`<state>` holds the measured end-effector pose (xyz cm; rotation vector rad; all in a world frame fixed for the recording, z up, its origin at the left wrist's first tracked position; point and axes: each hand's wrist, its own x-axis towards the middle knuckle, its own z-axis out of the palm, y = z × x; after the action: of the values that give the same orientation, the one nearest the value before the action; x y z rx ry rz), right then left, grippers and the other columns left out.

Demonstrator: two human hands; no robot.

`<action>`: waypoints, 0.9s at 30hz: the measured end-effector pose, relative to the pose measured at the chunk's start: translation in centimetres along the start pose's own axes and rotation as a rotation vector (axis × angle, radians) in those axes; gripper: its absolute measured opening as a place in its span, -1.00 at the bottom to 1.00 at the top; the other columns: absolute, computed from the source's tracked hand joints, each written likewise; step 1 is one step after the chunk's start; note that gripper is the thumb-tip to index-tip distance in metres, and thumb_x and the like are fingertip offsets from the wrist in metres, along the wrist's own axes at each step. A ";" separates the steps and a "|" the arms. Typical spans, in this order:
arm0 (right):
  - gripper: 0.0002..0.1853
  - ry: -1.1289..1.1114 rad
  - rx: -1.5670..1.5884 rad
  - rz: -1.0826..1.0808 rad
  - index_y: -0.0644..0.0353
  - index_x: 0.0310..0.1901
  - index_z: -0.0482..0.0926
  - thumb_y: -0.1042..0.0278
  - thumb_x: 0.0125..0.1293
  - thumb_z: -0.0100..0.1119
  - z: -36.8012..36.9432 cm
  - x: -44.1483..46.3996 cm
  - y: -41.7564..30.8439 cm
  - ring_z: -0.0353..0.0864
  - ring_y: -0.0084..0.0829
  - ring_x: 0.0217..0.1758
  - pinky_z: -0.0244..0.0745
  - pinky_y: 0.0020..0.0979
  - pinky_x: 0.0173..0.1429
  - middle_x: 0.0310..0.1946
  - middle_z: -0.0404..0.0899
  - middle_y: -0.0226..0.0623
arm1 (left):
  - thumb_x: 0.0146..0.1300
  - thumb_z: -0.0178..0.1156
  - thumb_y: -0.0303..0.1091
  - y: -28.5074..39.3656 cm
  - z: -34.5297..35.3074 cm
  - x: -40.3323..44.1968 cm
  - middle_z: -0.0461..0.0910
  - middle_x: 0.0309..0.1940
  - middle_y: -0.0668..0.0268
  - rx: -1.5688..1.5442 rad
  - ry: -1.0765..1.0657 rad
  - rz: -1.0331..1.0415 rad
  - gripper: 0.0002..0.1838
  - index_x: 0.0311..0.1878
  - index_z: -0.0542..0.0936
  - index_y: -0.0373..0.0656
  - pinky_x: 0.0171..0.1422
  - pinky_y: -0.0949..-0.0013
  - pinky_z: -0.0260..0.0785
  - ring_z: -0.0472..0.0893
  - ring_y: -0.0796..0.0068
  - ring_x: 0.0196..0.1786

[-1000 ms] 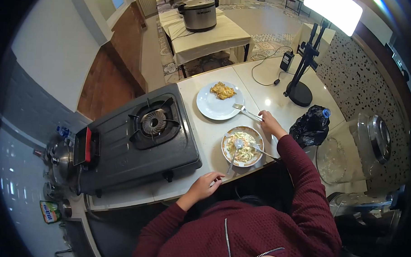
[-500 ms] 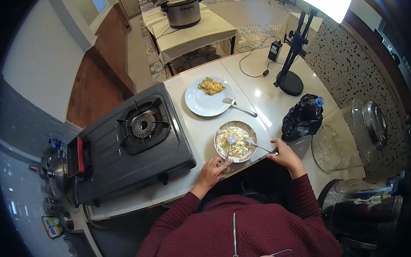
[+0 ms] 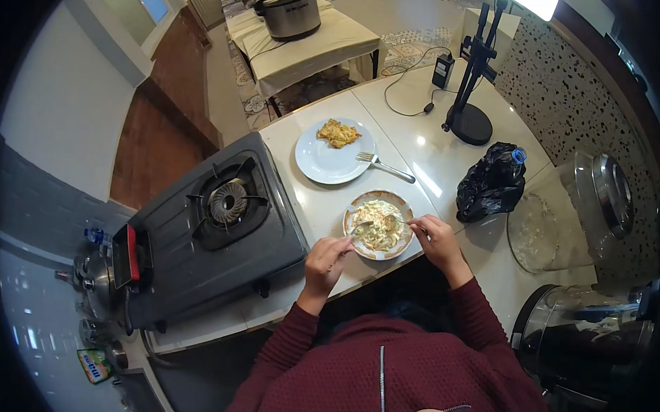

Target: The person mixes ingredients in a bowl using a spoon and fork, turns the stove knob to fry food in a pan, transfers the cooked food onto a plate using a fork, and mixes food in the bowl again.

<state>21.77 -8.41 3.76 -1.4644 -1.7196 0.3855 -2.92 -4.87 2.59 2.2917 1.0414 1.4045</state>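
Observation:
A patterned-rim bowl (image 3: 405,245) of shredded, creamy pale food (image 3: 378,228) sits at the counter's front edge. My left hand (image 3: 326,262), at its left side, is closed on a spoon (image 3: 364,227) whose head dips into the food. At the right side my right hand (image 3: 436,240) pinches the handle of a fork (image 3: 395,220), its head also in the food. Behind the bowl is a white plate (image 3: 324,168) holding a piece of browned fried food (image 3: 339,133). A second fork (image 3: 386,166) rests with its tines on the plate's rim.
A black gas stove (image 3: 219,253) stands to the left. On the right are a bottle in a black bag (image 3: 490,186), a large glass jar lying on its side (image 3: 562,214) and a lamp stand (image 3: 469,124). A rice cooker (image 3: 289,16) stands on the far table.
Both hands have risen, my left also shifting left and my right moving in closer to the bowl. The spoon and fork now lie at different angles in the food. The view has shifted slightly.

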 end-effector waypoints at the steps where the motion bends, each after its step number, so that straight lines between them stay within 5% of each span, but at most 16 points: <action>1: -0.87 -0.003 -0.065 -0.001 0.26 -0.33 0.53 0.39 0.23 0.04 -0.2 0.2 -0.2 0.52 -0.17 -0.42 0.42 -0.35 -0.32 -0.48 0.53 -0.17 | -0.10 0.26 -0.61 0.1 -0.2 0.1 0.56 -0.48 0.29 0.026 0.045 -0.044 -0.72 -0.25 0.59 -0.16 -0.32 0.40 0.41 0.56 0.34 -0.40; 8: -0.83 0.133 -0.042 0.050 0.31 -0.32 0.48 0.37 0.28 -0.01 -1.0 1.2 1.3 0.57 -0.17 -0.38 0.44 -0.34 -0.30 -0.44 0.56 -0.10 | -0.08 0.21 -0.68 0.3 0.3 0.0 0.55 -0.52 0.24 0.007 0.077 -0.122 -0.83 -0.39 0.55 -0.21 -0.39 0.41 0.41 0.56 0.35 -0.47; 15: -0.71 0.256 0.491 0.433 0.33 -0.35 0.46 0.29 0.38 -0.15 3.9 -0.4 5.3 0.59 -0.55 -0.48 0.48 -0.57 -0.38 -0.57 0.56 -0.27 | -0.08 0.15 -0.73 -1.5 3.0 -1.4 0.53 -0.50 0.24 -0.023 0.128 -0.241 -0.81 -0.40 0.50 -0.23 -0.34 0.41 0.42 0.57 0.35 -0.41; 27: -0.78 0.179 0.286 0.258 0.34 -0.31 0.46 0.36 0.35 -0.12 1.7 -1.3 -1.0 0.66 -0.44 -0.40 0.52 -0.51 -0.36 -0.53 0.60 -0.20 | -0.01 0.15 -0.69 -0.6 2.1 -1.2 0.54 -0.51 0.23 0.037 0.176 -0.179 -0.86 -0.40 0.52 -0.22 -0.36 0.41 0.41 0.57 0.35 -0.43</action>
<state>19.79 -9.42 2.92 -1.4619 -1.2795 0.5929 -1.72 -4.95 0.39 2.0686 1.2998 1.5443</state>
